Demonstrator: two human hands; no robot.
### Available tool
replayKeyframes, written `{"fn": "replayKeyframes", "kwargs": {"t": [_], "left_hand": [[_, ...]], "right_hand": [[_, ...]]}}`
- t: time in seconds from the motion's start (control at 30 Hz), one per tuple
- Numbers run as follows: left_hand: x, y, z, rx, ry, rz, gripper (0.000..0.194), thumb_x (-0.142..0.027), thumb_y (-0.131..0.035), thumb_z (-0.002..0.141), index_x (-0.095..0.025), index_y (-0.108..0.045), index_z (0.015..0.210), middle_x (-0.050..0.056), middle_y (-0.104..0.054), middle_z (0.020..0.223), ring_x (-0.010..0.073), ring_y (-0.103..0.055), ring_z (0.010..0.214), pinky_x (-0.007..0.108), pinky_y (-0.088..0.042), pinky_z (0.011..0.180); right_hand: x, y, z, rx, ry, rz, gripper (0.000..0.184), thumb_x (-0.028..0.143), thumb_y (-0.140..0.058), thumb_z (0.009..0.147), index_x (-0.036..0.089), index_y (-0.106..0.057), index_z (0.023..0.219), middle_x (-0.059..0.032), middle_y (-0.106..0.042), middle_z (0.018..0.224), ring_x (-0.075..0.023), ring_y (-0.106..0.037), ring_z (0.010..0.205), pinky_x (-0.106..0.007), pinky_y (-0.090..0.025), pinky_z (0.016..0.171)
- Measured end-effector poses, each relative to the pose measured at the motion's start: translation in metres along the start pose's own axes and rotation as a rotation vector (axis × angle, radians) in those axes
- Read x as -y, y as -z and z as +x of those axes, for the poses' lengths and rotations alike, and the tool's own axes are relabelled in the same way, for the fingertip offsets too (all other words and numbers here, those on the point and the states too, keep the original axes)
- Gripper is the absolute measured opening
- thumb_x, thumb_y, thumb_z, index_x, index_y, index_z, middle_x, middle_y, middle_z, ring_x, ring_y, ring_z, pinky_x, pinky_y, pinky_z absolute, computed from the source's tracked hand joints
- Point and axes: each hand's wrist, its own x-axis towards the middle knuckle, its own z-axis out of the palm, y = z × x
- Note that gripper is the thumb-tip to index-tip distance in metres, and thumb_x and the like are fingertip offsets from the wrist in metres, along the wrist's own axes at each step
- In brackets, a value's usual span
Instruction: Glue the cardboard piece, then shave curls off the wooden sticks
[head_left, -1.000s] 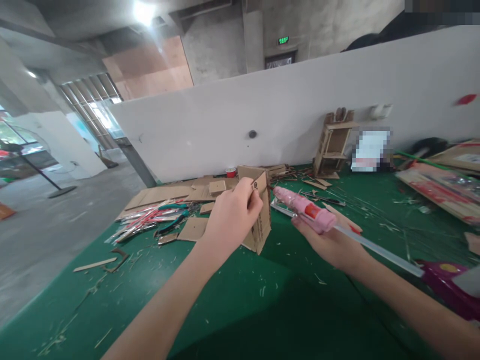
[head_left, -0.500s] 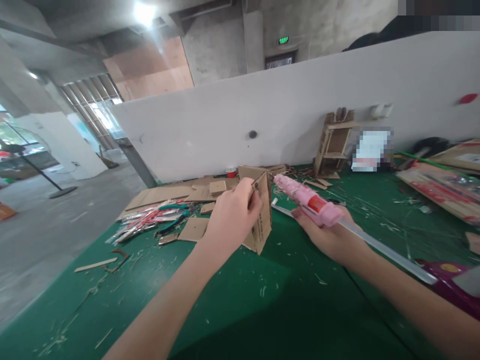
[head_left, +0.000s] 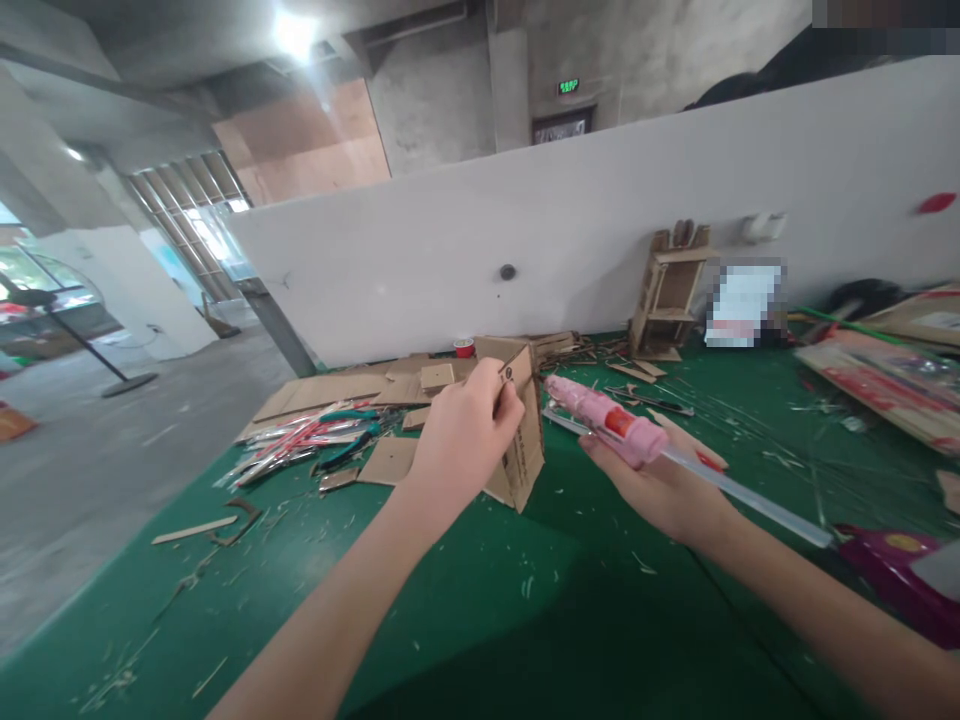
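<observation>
My left hand (head_left: pixel 469 420) is closed on a folded cardboard piece (head_left: pixel 527 440) that stands on end above the green table (head_left: pixel 450 620). Dark print shows on its face, and part of it is hidden behind my fingers. In my right hand (head_left: pixel 664 480) is a pink hot glue gun (head_left: pixel 607 418), its nozzle at the right edge of the cardboard. A long translucent glue stick (head_left: pixel 757 505) runs out of the gun's back end. Left of my left hand lie a flat cardboard square (head_left: pixel 386 460) and teal-handled pliers (head_left: pixel 352 445).
Plastic-wrapped sticks (head_left: pixel 292 445) lie at the left. A small cardboard shelf (head_left: pixel 670 295) stands by the white partition (head_left: pixel 390 260), beside a blurred bright screen (head_left: pixel 744 303). Behind the gun lies a utility knife (head_left: pixel 664 403). A purple object (head_left: pixel 900 580) sits at the right.
The glue gun has moved down along the cardboard's right edge, its nozzle now lower. My left hand and the cardboard have stayed almost in place.
</observation>
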Motion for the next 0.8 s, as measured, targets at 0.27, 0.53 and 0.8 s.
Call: {"fn": "replayKeyframes", "kwargs": {"t": [0.27,0.53,0.8], "left_hand": [[0.004,-0.003,-0.002,-0.033,-0.024,0.000,0.008,-0.018,-0.037,0.086,-0.020,-0.040,0.078,-0.006,-0.033,0.052,0.0108,-0.032,0.046,0.025,-0.020,0.047],[0.002,-0.002,-0.001,-0.027,-0.018,0.015,0.008,-0.018,-0.039,0.085,-0.019,-0.046,0.082,-0.006,-0.036,0.053,0.0104,-0.036,0.047,0.024,-0.024,0.046],[0.001,-0.001,-0.001,-0.013,0.013,0.030,0.007,-0.019,-0.039,0.085,-0.018,-0.045,0.084,-0.004,-0.040,0.055,0.0113,-0.041,0.050,0.023,-0.025,0.047]], "right_hand": [[0.011,0.005,0.016,0.019,-0.047,-0.117,0.035,0.051,-0.044,0.079,0.021,-0.058,0.066,0.0015,-0.050,0.047,-0.0141,-0.048,0.045,-0.025,-0.032,0.041],[0.011,0.000,0.015,-0.014,-0.002,-0.098,0.034,0.050,-0.044,0.080,0.021,-0.057,0.066,0.0003,-0.053,0.053,-0.0144,-0.050,0.050,-0.025,-0.033,0.043],[-0.001,-0.004,-0.003,0.019,0.010,-0.076,0.034,0.047,-0.048,0.077,0.022,-0.040,0.055,0.0048,-0.041,0.042,-0.0099,-0.040,0.039,-0.024,-0.029,0.039]]}}
